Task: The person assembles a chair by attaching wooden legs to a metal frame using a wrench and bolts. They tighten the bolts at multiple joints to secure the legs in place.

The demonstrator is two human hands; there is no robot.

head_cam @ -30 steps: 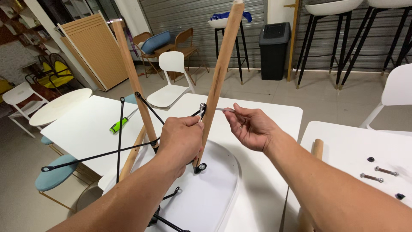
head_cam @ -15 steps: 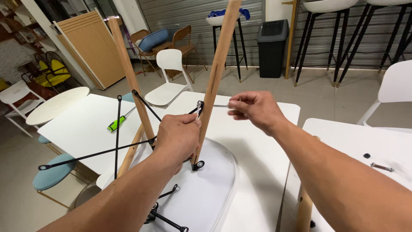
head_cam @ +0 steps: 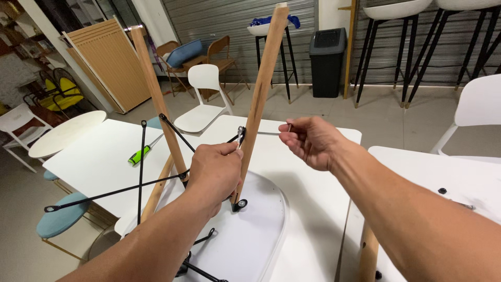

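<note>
- 2 hands work over an upturned white chair seat (head_cam: 245, 245) that lies underside-up on the white counter (head_cam: 104, 156), so its base faces us and is easy to reach.
- 2 wooden legs rise from that seat: the near wooden leg (head_cam: 258, 104) leans up and to the right, its long axis running from the black foot bracket (head_cam: 239, 204) at the seat to its cut end near the top of the view; the far wooden leg (head_cam: 156, 99) leans up and to the left.
- Our left hand (head_cam: 214, 175) is closed around the lower part of the near leg, apparently to hold it steady; the fingers press near a small metal fitting (head_cam: 240, 133) at the leg's side.
- Our right hand (head_cam: 310, 141) has its fingers pinched together on the end of a thin metal tool (head_cam: 274, 132), probably a hex key or slim wrench. Its long axis lies almost level, pointing left from the right hand toward the fitting on the near leg, roughly crosswise to that leg.
- Black wire braces (head_cam: 141, 172) cross between the legs; 1 long rod reaches out to the left, ending in a ring past the counter's edge.
- 1 green-handled screwdriver (head_cam: 140, 154) lies on the counter left of the legs, well apart from both hands, its shaft pointing up and right.
- Small dark screws (head_cam: 442, 191) lie on a second white counter (head_cam: 469, 177) at the right.
</note>
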